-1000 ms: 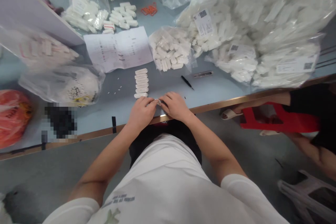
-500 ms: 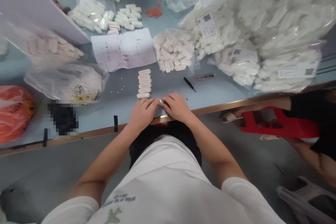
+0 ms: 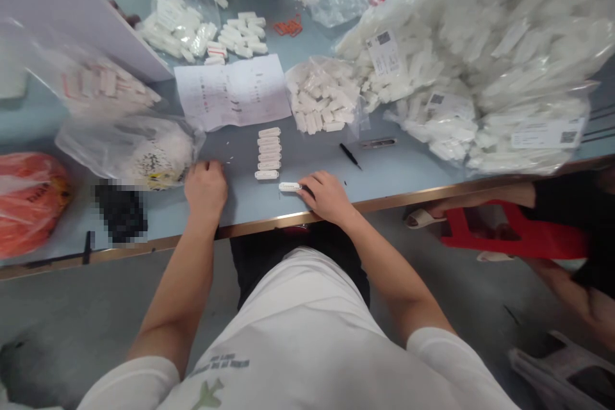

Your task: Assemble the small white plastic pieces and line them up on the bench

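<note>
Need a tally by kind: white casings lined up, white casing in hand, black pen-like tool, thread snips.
White casings in the row: 6
White casing in the right hand: 1
Black pen-like tool: 1
Thread snips: 1
Total: 9

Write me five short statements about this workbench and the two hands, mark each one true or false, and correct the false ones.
1. The right hand holds one end of a white piece. True.
2. The left hand holds that piece too. False: it is apart from the piece, close by a clear bag; whether it touches the bag is unclear.
3. A sheet of paper lies beyond the row of white pieces. True.
4. The black pen-like tool lies on the paper. False: it lies on the table, near a slim metal tool.
5. A red stool is in view at the right of the picture. True.
</note>
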`<move>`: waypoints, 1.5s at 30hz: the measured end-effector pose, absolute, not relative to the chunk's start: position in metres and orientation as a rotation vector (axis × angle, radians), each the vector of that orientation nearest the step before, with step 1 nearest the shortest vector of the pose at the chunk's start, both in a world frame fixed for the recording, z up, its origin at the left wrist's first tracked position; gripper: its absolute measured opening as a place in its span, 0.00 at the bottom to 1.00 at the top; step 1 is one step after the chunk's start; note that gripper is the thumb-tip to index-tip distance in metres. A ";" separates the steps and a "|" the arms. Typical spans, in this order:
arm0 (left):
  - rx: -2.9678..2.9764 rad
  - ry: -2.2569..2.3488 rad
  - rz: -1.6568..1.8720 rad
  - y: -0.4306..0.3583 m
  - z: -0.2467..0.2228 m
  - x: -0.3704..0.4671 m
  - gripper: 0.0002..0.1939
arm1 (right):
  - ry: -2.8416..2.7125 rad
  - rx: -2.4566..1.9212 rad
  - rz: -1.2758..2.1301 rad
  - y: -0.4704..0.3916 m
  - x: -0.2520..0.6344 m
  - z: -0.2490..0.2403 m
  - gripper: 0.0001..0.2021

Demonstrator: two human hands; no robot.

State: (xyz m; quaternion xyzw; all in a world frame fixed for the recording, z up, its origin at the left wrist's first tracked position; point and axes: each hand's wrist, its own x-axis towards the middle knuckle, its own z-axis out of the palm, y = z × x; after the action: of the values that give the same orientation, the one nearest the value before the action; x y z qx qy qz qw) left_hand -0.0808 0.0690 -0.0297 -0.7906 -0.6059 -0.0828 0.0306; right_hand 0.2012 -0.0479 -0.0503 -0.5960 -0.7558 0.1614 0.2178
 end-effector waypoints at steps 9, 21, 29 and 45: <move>-2.628 -2.075 -0.345 0.050 -0.018 -0.045 0.06 | -2.095 -1.640 0.434 -0.047 0.201 -0.053 0.13; -3.063 -1.373 -0.734 0.009 -0.033 0.015 0.12 | -2.119 -1.633 0.426 -0.047 0.202 -0.049 0.14; -3.014 -1.353 -0.768 0.008 -0.042 0.013 0.13 | -2.127 -1.624 0.422 -0.046 0.202 -0.050 0.15; -2.969 -1.020 -0.479 0.003 -0.026 0.013 0.15 | -2.127 -1.622 0.432 -0.046 0.202 -0.049 0.14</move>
State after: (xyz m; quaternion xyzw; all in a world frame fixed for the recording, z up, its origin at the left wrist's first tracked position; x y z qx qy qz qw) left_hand 0.0132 0.0035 -0.0264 -0.9348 -0.3212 -0.1508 -0.0169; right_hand 0.2024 -0.0465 -0.0487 -0.5848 -0.7667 0.1559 0.2144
